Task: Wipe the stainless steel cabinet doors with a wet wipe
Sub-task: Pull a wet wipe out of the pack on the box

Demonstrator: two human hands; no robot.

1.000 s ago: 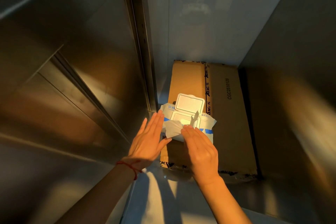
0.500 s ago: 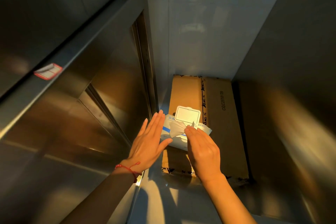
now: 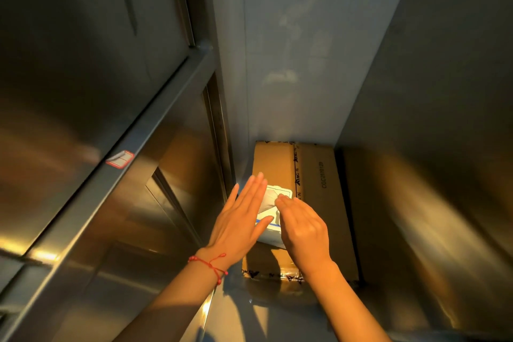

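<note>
A white and blue wet wipe pack (image 3: 270,232) lies on a cardboard box (image 3: 319,191), its flip lid (image 3: 280,191) raised. A white wet wipe (image 3: 268,201) sticks up from the opening. My right hand (image 3: 301,226) pinches that wipe with its fingertips. My left hand (image 3: 240,221), flat with fingers straight and together, rests against the left side of the pack. Stainless steel cabinet doors (image 3: 83,64) fill the left of the view.
A small red-edged sticker (image 3: 120,159) sits on the steel rail between the doors. A pale wall (image 3: 291,50) rises behind the box, and a steel panel (image 3: 444,119) closes in the right side. The floor (image 3: 236,314) in front of the box is pale.
The view has tilted upward, so the box and the pack sit lower. My right hand has closed its fingertips on the wipe and lifted it from the pack. My left hand has stayed against the pack.
</note>
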